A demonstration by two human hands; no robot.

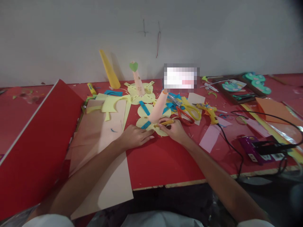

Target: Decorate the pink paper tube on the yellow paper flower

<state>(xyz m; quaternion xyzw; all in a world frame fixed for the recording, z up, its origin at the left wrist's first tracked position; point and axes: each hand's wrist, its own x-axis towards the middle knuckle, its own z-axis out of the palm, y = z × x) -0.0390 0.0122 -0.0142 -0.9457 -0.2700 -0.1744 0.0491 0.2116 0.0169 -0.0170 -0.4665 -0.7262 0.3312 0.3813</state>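
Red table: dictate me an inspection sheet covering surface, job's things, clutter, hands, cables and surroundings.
Surface: red table, front edge looks rough.
Job's things: pale orange cone on a yellow petal base with blue strips.
Clutter: red-handled scissors, glue gun, paper scraps.
Hands: left hand at the base; right hand holds a yellow pen-like tool.
Cables: black cable runs from glue gun towards front edge.
Surroundings: grey wall behind; floor hazards, can't tell.

Three paper cones (110, 71), two flower-shaped bases (142, 111), two pairs of scissors (179, 113), one glue gun (213, 117) and one green heart (133, 66) show, with probably three blue strips (144, 108) on the nearer base.
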